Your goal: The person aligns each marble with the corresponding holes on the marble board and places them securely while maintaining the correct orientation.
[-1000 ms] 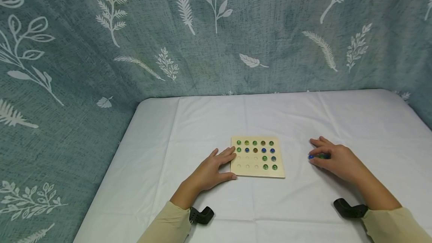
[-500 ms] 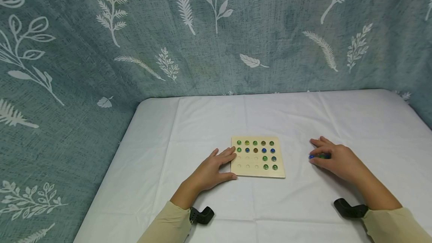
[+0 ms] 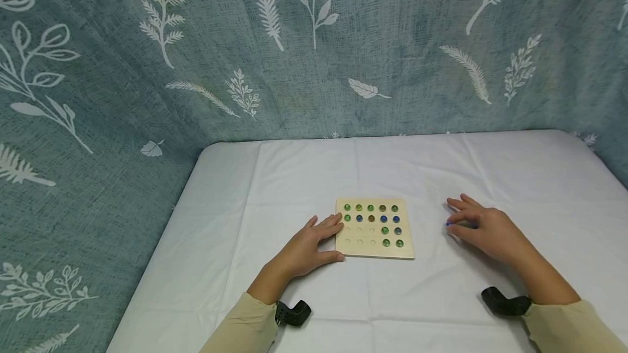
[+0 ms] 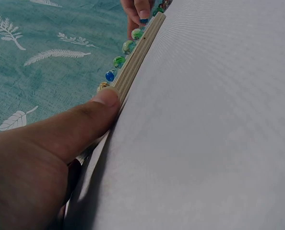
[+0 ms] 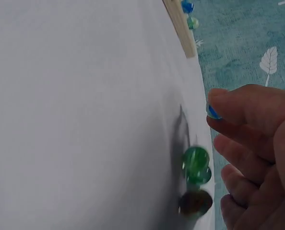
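A pale wooden board (image 3: 365, 251) with rows of round hollows lies on the table, green, blue and amber marbles (image 3: 385, 230) filling its two far rows and the right part of its near rows. My left hand (image 3: 305, 249) rests at the board's left side, fingertips on its edge and thumb (image 4: 107, 97) against the near corner. Off to the right, my right hand (image 3: 488, 231) pinches a blue marble (image 5: 212, 111) between thumb and forefinger. Below it in the right wrist view are green marbles (image 5: 196, 158) and a dark brown marble (image 5: 195, 203) on the cloth.
A white cloth (image 3: 294, 173) with fold creases covers the table. Behind and to the left hangs a blue-green curtain (image 3: 206, 42) with white leaf prints. Black wrist mounts (image 3: 294, 313) sit on both forearms.
My right hand has lifted slightly and shifted a little left with the blue marble between its fingertips. The left hand and the board stay as they were.
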A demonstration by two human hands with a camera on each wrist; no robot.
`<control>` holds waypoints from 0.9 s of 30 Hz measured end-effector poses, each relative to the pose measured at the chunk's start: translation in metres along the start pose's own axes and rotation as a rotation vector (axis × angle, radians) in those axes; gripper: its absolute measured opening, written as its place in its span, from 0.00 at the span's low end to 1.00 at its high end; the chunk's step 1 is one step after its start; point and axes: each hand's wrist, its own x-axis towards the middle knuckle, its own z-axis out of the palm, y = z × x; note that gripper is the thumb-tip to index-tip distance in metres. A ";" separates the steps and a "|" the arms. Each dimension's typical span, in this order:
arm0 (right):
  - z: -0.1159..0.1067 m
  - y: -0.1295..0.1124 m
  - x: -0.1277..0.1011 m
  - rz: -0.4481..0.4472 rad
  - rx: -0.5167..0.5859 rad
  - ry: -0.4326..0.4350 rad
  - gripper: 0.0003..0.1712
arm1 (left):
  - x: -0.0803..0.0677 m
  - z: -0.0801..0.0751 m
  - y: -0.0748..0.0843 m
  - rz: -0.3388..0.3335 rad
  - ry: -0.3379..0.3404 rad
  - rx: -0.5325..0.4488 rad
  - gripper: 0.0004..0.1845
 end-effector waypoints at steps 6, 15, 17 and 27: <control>0.006 -0.022 0.007 -0.059 0.007 0.043 0.14 | 0.000 0.000 0.000 -0.004 -0.002 0.002 0.40; 0.019 -0.056 0.019 -0.107 0.040 0.024 0.13 | -0.001 -0.001 0.000 -0.002 -0.001 0.015 0.40; 0.023 -0.061 0.021 -0.120 0.047 0.020 0.13 | -0.001 -0.001 0.000 0.000 0.001 0.014 0.40; 0.046 -0.081 0.033 -0.180 0.048 -0.027 0.10 | -0.001 -0.001 0.000 0.006 0.004 0.000 0.41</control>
